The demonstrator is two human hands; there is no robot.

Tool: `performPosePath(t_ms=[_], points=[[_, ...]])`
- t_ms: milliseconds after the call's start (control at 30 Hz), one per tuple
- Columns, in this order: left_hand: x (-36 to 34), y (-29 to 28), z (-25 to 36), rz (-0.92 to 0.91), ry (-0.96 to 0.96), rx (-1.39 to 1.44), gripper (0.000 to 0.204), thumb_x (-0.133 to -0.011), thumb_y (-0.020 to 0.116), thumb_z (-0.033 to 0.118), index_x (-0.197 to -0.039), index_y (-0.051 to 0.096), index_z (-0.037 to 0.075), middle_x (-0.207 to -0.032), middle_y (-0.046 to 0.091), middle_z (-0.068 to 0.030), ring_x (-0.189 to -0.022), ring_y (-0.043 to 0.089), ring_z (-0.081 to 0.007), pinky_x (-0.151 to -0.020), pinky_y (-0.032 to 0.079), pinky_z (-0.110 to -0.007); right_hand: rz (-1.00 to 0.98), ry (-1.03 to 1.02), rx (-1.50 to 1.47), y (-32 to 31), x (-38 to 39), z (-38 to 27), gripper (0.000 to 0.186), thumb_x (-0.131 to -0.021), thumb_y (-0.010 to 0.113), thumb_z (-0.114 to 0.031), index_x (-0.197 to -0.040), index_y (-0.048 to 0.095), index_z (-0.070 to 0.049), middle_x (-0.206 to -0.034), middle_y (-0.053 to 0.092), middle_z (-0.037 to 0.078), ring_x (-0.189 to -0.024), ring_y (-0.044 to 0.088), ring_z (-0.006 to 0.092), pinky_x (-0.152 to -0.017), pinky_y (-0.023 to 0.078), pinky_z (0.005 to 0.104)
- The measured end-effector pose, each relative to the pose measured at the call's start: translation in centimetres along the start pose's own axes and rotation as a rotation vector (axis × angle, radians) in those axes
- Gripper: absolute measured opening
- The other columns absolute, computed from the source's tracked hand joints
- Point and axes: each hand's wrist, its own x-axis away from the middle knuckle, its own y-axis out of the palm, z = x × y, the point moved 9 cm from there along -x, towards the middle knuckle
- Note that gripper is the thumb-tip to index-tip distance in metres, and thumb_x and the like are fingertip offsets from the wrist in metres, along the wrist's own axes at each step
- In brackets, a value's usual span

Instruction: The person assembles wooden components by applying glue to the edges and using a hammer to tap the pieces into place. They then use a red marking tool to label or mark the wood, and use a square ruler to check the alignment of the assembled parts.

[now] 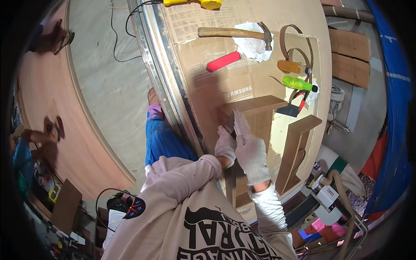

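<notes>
A brown wooden box piece (260, 103) stands on cardboard (208, 65) in front of me. My left hand (225, 145), in a pale knit glove, has its fingers closed at the box's near left corner, around something dark that I cannot make out. My gloved right hand (251, 158) lies close beside it, fingers stretched out and pressed along that corner, slightly blurred. A second narrow wooden box (303, 125) with a curved cutout is to the right. Beyond the work are a hammer (225, 32), a red flat piece (223, 61) and a green bottle (297, 83).
An orange bottle (289, 66), strips and tools share the table. A metal rail (151, 52) runs along its left edge, by my leg. At far left, other people's feet (60, 41) are on or beside a plywood sheet (86, 138). A machine with a hose (325, 195) stands lower right.
</notes>
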Motion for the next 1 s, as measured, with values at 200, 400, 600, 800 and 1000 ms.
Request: performPosePath(t_ms=[200,400,600,800,1000], points=[[-7.1,5.8,-6.4,0.192,0.317,-0.440,0.093,-0.090,0.068,0.044,-0.150,0.022,-0.010,-0.140,0.052,-0.0348,-0.115,0.064,-0.0469,-0.097,0.052,-0.049,-0.188,-0.022,0.209,1.6,-4.1,-2.6,0.064,-0.092,0.065,-0.015,-0.152,0.042,-0.017,-0.128,0.065,0.021,-0.101,0.066,0.0455,-0.084,0.056,0.0507],[1.9,-2.7,1.2,0.072,0.463,-0.482,0.085,-0.088,0.072,0.042,-0.144,0.030,-0.008,-0.138,0.055,-0.0307,-0.118,0.064,-0.0425,-0.096,0.052,-0.050,-0.079,0.044,-0.023,-1.0,1.1,0.0,0.061,-0.094,0.057,-0.003,-0.153,0.046,-0.018,-0.134,0.058,0.025,-0.116,0.064,0.0372,-0.084,0.056,0.0401],[3.2,-13.0,5.3,0.175,0.798,-0.812,0.083,-0.084,0.076,0.032,-0.151,0.038,0.003,-0.130,0.062,-0.0229,-0.120,0.060,-0.0395,-0.104,0.047,-0.046,-0.089,0.282,-0.136,-1.7,10.0,3.7,0.055,-0.094,0.061,-0.006,-0.147,0.055,-0.019,-0.102,0.067,0.029,-0.081,0.071,0.0433,-0.064,0.054,0.0419],[2.4,-9.6,13.7,-0.119,1.236,-0.922,0.061,-0.088,0.072,0.032,-0.140,0.056,0.006,-0.133,0.061,-0.0175,-0.122,0.058,-0.0362,-0.104,0.047,-0.043,-0.041,0.356,-0.372,2.2,15.8,6.9,0.052,-0.095,0.061,-0.008,-0.146,0.055,-0.015,-0.112,0.068,0.028,-0.091,0.076,0.0341,-0.075,0.056,0.0394],[0.0,-10.1,16.7,-0.335,1.282,-1.113,0.028,-0.089,0.069,0.029,-0.112,0.073,0.014,-0.107,0.071,-0.0103,-0.103,0.066,-0.0337,-0.091,0.053,-0.044,0.132,0.269,-0.626,3.2,18.1,8.0,0.049,-0.097,0.061,-0.004,-0.145,0.054,-0.004,-0.126,0.065,0.027,-0.115,0.069,0.0330,-0.093,0.053,0.0357]])
